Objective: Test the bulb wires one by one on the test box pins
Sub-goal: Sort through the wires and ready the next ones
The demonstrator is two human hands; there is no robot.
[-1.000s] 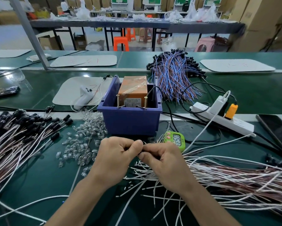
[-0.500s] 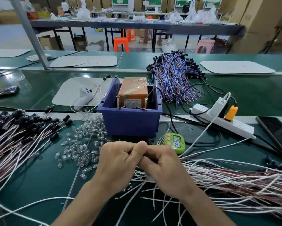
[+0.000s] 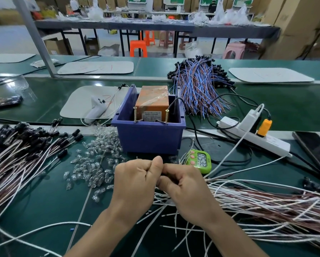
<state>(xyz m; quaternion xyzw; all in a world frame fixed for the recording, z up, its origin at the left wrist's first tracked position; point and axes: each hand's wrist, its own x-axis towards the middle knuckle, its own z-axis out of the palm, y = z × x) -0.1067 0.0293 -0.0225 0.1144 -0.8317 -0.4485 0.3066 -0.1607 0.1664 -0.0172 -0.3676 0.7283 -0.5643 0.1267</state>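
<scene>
The test box point(image 3: 152, 101) is orange, wrapped in tape, and sits inside a purple bin point(image 3: 148, 138) with two brass pins point(image 3: 135, 115) standing at its front. My left hand point(image 3: 135, 184) and my right hand point(image 3: 185, 190) meet just in front of the bin, fingers curled, pinching a small dark piece between thumbs and forefingers. What exactly they hold is mostly hidden by the fingers. Loose white and brown wires point(image 3: 257, 203) spread from under my right hand to the right. Small clear bulbs point(image 3: 94, 164) lie scattered left of my hands.
Wires with black sockets point(image 3: 22, 147) are piled at the left. A bundle of blue and orange wires point(image 3: 200, 86) lies behind the bin. A green timer point(image 3: 201, 161), a white power strip point(image 3: 253, 134) and a dark phone point(image 3: 314, 149) sit to the right.
Both hands have drawn closer together and curled tighter round the small piece. They stay in front of the purple bin.
</scene>
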